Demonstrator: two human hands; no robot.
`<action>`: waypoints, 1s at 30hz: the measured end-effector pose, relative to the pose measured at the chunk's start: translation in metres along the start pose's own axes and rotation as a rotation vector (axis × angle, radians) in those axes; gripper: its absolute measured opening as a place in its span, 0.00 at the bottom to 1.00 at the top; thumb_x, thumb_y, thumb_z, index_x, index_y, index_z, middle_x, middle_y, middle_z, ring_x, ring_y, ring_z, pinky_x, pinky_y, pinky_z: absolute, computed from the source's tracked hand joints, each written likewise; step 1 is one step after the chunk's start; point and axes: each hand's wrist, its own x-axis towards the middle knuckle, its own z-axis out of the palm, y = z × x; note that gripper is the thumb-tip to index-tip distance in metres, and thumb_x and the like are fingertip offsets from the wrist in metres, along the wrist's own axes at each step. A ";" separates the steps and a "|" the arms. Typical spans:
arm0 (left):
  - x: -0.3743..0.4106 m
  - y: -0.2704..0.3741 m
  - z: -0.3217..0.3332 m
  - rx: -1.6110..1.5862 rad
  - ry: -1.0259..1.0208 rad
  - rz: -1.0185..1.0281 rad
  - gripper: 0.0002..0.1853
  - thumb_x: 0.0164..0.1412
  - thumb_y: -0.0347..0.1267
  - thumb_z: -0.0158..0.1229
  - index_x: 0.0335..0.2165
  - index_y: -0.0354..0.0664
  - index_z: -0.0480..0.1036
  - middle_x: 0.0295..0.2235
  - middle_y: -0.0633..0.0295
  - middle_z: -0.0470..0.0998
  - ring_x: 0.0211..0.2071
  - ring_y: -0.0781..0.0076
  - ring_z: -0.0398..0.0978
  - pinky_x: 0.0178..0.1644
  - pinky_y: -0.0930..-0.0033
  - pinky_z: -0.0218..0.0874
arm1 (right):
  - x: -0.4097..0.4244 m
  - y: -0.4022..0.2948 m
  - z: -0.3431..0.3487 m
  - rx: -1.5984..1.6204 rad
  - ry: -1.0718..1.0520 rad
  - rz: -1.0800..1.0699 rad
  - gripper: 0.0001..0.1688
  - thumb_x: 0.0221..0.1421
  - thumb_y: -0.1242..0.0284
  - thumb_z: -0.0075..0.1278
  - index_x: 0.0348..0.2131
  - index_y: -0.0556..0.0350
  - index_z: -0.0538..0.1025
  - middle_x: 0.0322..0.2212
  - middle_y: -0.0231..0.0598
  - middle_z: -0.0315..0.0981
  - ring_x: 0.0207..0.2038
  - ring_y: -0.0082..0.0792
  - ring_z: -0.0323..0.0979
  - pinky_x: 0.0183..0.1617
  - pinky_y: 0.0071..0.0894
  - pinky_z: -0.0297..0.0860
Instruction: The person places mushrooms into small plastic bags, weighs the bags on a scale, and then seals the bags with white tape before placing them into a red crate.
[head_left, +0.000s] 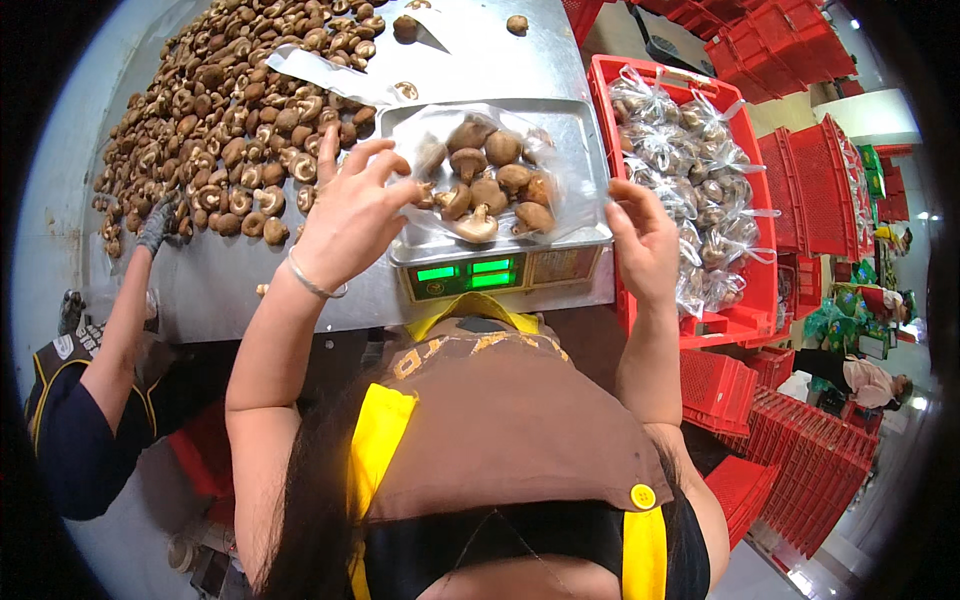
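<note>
A clear plastic bag of shiitake mushrooms lies with its mouth spread on the metal pan of a digital scale. My left hand is at the bag's left side, fingers spread. One fingertip reaches a mushroom at the bag's edge; whether it touches the film is unclear. My right hand hovers at the pan's right edge, thumb and forefinger slightly apart, with nothing visible between them. The scale's green displays are lit.
Loose shiitakes are heaped on the steel table at the left. A co-worker's gloved hand reaches into the heap. Right of the scale, a red crate holds several tied mushroom bags. Stacked red crates stand beyond.
</note>
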 end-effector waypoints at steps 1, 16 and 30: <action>-0.005 0.004 -0.008 -0.080 0.033 -0.022 0.14 0.40 0.26 0.62 0.32 0.47 0.74 0.42 0.64 0.69 0.53 0.61 0.60 0.62 0.46 0.37 | -0.005 -0.005 -0.003 0.027 0.038 0.018 0.17 0.51 0.74 0.52 0.42 0.61 0.72 0.33 0.34 0.71 0.32 0.21 0.69 0.38 0.21 0.66; 0.009 0.031 0.012 -0.251 0.102 -0.140 0.28 0.42 0.43 0.65 0.39 0.37 0.69 0.39 0.54 0.67 0.45 0.58 0.61 0.51 0.61 0.53 | -0.048 0.002 0.035 -0.420 -0.029 -0.324 0.37 0.37 0.61 0.63 0.43 0.61 0.65 0.39 0.47 0.63 0.45 0.45 0.61 0.51 0.40 0.59; 0.028 0.012 -0.005 -1.631 -0.072 -0.256 0.21 0.47 0.20 0.45 0.44 0.32 0.68 0.39 0.55 0.74 0.40 0.66 0.74 0.45 0.64 0.68 | 0.018 -0.022 0.021 0.323 -0.138 -0.134 0.18 0.47 0.85 0.41 0.38 0.60 0.76 0.37 0.41 0.73 0.37 0.31 0.72 0.37 0.26 0.70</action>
